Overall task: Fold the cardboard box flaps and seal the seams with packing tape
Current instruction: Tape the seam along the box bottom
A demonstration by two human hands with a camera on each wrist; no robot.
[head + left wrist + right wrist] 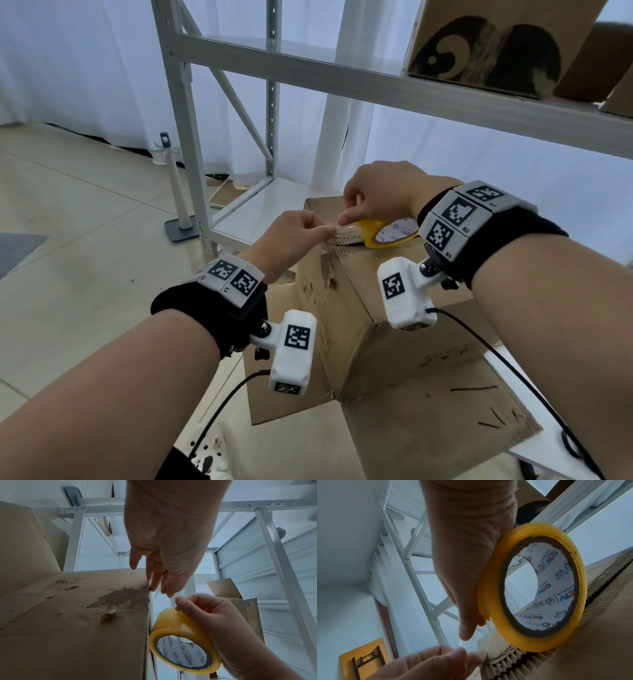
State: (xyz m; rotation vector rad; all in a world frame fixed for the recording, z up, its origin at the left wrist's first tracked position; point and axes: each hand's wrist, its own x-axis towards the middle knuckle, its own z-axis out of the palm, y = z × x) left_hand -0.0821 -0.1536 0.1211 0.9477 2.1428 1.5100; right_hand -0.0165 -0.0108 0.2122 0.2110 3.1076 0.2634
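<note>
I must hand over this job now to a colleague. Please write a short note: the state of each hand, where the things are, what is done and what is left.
Left hand pinches the free tape end at the near end of the top seam of the cardboard box.
Right hand holds the yellow tape roll on edge on that seam.
Done: top flaps folded shut.
Left: stick the end down, run tape along the seam, cut it. Flaps by the box's base are splayed open.

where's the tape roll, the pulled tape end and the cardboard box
tape roll (532, 632), right wrist view, yellow outer rim
pulled tape end (157, 593), left wrist view, loose strip below the fingers
cardboard box (383, 274), head view, top panel
</note>
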